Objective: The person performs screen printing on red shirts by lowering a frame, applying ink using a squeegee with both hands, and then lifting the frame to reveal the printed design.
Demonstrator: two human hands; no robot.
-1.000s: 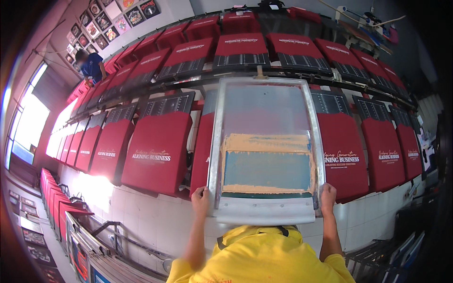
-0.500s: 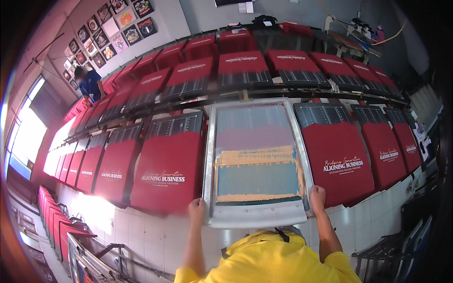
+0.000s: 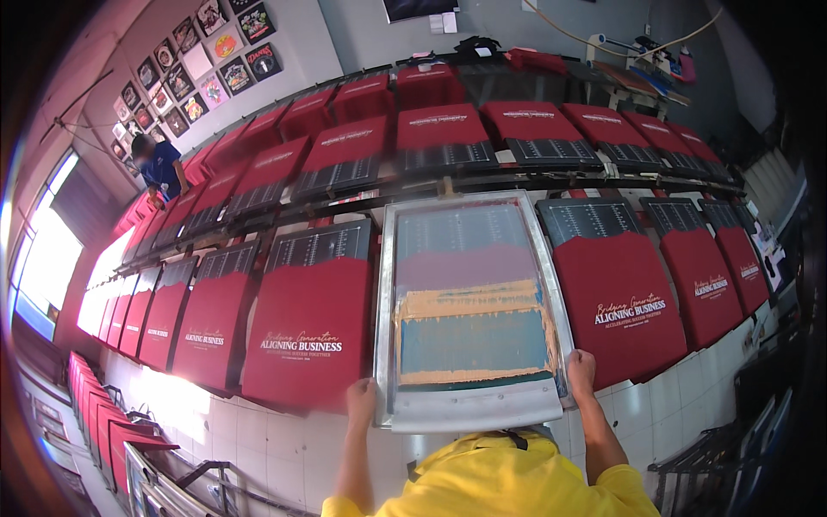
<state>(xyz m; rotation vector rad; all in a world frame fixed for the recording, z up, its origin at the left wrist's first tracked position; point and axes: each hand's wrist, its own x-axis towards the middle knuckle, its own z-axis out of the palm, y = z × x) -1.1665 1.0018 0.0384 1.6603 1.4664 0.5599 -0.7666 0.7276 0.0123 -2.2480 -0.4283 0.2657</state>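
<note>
A screen printing frame (image 3: 388, 293) with pale metal rails lies over a shirt-covered board in front of me. Through its mesh, dull red cloth shows at the far half. Orange-tan ink (image 3: 469, 300) borders a blue area (image 3: 474, 345) on the near half. A pale grey strip (image 3: 474, 408) runs along the near end. My left hand (image 3: 362, 399) is closed on the frame's near left corner. On the near right side, my right hand (image 3: 581, 370) grips the rail in a closed fist. Part of each hand's fingers is hidden.
Printed red shirts (image 3: 301, 336) lie on black boards (image 3: 594, 220) on both sides. Another row of red shirts (image 3: 444, 127) stands beyond a dark rail. A co-worker in dark blue (image 3: 161, 165) stands far left. Metal racks (image 3: 185, 491) are at lower left.
The whole scene sits slightly lower in the picture. Both hands keep their hold on the frame, which stays over the same board. The co-worker's posture has shifted slightly.
</note>
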